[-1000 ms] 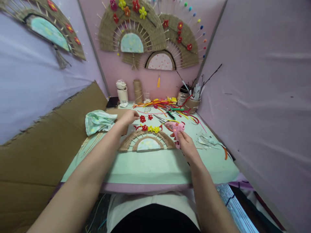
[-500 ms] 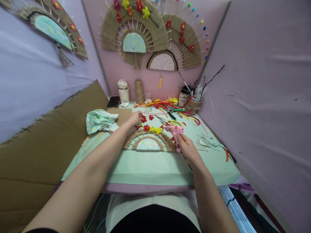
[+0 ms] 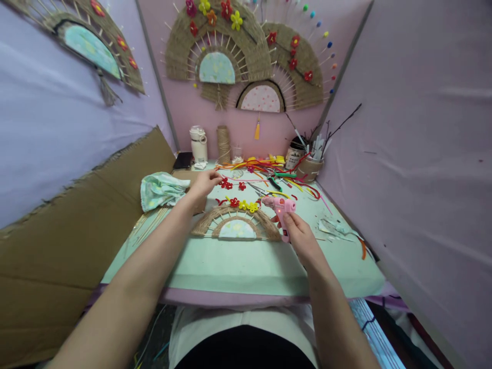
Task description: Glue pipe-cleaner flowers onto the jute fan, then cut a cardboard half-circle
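Note:
My left hand (image 3: 207, 182) reaches over the table, its fingers closed in a pinch at the edge of a red pipe-cleaner flower (image 3: 224, 182). A second red flower (image 3: 242, 186) lies just to the right. My right hand (image 3: 301, 233) grips a pink hot glue gun (image 3: 283, 206) by its handle, with the nozzle pointing left. Between my hands lies a twine-woven fan (image 3: 209, 218) with a pale green half-round centre (image 3: 237, 229). Along its top edge sit yellow flowers (image 3: 248, 206) and a red one (image 3: 234, 202).
Scissors (image 3: 258, 188), green-handled pliers (image 3: 274, 183) and loose pipe cleaners (image 3: 253, 164) lie behind the fan. A crumpled cloth (image 3: 163, 190) is at left. A white bottle (image 3: 199, 145), twine spool (image 3: 223, 145) and pot of sticks (image 3: 309, 168) stand along the back. Cardboard (image 3: 96, 205) walls the left side.
My left hand has drawn back slightly left and up, and the red flower at its fingertips has shifted with it. The glue gun stays in my right hand. The view has moved a little.

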A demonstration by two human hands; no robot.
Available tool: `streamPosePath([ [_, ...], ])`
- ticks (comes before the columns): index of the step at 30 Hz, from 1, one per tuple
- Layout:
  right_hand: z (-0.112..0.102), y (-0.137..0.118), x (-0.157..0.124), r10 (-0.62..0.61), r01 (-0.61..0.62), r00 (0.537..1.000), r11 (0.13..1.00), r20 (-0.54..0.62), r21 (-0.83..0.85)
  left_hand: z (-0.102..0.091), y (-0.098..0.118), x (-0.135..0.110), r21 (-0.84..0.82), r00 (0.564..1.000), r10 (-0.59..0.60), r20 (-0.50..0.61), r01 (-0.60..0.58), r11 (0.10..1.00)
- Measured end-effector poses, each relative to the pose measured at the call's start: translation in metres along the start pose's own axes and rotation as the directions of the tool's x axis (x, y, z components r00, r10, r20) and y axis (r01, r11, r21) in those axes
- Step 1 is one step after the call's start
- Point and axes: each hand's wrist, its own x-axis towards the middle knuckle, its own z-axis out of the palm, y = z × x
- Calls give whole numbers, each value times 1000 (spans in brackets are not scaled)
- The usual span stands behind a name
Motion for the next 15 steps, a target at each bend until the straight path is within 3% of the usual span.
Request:
streamPosePath([
  [2, 5, -4, -2, -4, 4, 1000, 1000, 14, 24, -10, 5, -20, -305, 997, -64, 33, 71, 950],
  [4, 10, -8, -3, -23, 22, 999, 999, 23, 43, -14, 9, -39, -600, 984, -131, 122, 178, 780],
  [6, 15, -12, -5, -54, 51, 998, 997, 40, 55, -12, 11, -54, -777, 961, -170, 218, 276, 566],
  [8, 20, -16, -7, -79, 75, 995, 995, 61, 69, -7, 13, -63, -852, 940, -187, 286, 339, 399],
  [10, 26, -18, -9, -92, 87, 993, 993, 72, 77, -1, 13, -68, -875, 925, -193, 328, 374, 307],
  [15, 42, -20, -15, -120, 114, 988, 991, 94, 64, 7, 11, -74, -863, 899, -177, 401, 436, 256],
])
